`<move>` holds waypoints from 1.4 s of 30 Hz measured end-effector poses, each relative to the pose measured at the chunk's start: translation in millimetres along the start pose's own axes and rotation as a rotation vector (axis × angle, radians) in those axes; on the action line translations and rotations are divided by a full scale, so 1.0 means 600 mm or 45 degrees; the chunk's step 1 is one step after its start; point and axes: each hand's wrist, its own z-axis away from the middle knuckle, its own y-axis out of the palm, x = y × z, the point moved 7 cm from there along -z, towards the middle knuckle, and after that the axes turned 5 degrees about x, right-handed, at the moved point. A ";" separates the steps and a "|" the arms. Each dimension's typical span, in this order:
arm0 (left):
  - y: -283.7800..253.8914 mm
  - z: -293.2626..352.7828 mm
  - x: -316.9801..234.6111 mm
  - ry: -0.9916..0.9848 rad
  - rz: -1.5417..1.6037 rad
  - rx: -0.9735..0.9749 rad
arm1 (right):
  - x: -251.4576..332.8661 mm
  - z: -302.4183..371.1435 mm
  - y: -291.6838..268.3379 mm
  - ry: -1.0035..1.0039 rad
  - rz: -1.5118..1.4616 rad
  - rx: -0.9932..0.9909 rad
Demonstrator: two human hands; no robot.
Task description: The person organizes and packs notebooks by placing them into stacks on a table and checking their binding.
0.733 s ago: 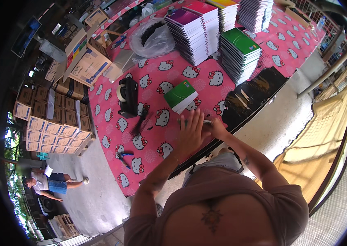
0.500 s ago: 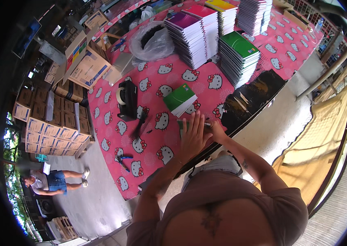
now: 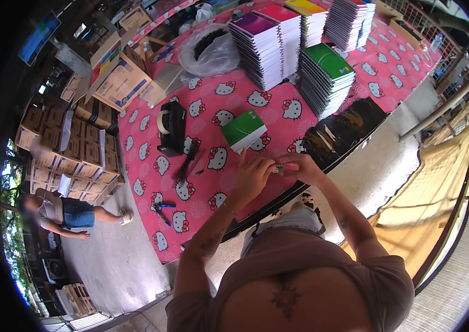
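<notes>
My left hand [image 3: 254, 176] and my right hand [image 3: 302, 167] meet over the near edge of the pink cat-print tablecloth [image 3: 212, 110]. Together they pinch a small pink and silver object [image 3: 284, 166]; what it is I cannot make out. Just beyond my hands lies a small stack of green-covered notebooks [image 3: 244, 130]. A black tape dispenser [image 3: 171, 127] stands further left, with a bundle of thin black strips [image 3: 184, 167] in front of it. A blue-handled tool [image 3: 161, 208] lies near the table's left front corner.
Tall notebook stacks stand at the back: purple-topped [image 3: 265, 47], green-topped [image 3: 327, 77], yellow-topped [image 3: 309, 19]. Black bags [image 3: 345, 130] lie at the right edge, and a clear plastic bag [image 3: 209, 50] is behind. Cardboard boxes [image 3: 115, 77] stand to the left. Another person [image 3: 60, 213] bends over on the concrete floor.
My left hand lay spread flat on the cloth before. Now both hands are lifted and closed together on the small pink object.
</notes>
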 end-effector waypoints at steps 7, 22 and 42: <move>0.010 -0.005 0.004 -0.012 0.044 -0.023 | -0.018 -0.021 -0.030 0.197 -0.011 0.219; -0.089 -0.181 -0.076 -0.477 0.565 -0.102 | 0.166 -0.058 -0.178 -0.082 0.089 -0.378; 0.042 -0.613 -0.004 -0.213 0.235 -0.062 | -0.010 -0.229 -0.509 0.146 0.241 -0.325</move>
